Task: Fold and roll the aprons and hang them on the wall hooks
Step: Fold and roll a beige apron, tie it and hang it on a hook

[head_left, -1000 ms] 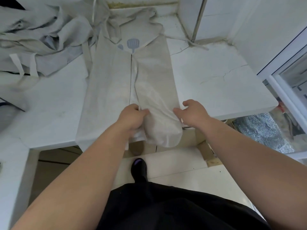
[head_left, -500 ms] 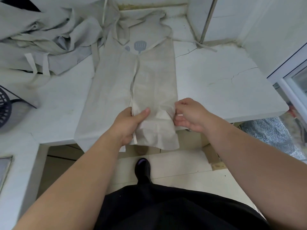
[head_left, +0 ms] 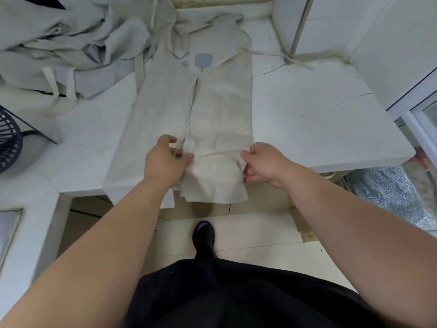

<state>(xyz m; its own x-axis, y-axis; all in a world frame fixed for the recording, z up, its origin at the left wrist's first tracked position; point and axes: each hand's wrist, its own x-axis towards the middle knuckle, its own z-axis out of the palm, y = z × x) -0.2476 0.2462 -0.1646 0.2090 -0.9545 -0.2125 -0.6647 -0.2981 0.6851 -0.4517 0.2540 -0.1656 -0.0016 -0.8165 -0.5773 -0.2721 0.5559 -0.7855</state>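
Note:
A beige apron [head_left: 212,110] with a blue spatula print lies lengthwise on the white counter [head_left: 319,119], both sides folded to the middle, its hem hanging over the front edge. My left hand [head_left: 165,159] pinches the fabric at the middle seam near the counter's front edge. My right hand [head_left: 262,162] pinches the apron's right folded edge at the same height. A crease runs across the cloth between my two hands. The wall hooks are out of view.
A heap of several more grey-beige aprons [head_left: 71,43] with loose straps lies at the back left. A dark slatted object [head_left: 8,140] sits at the left edge. A wall corner and window frame [head_left: 413,98] bound the right side. My dark shoe [head_left: 204,235] stands on the tiled floor below.
Both hands have drawn the hanging lower part of the apron up and flattened it; the bulging fold is now smoother, with a crease between my hands. The view has shifted slightly.

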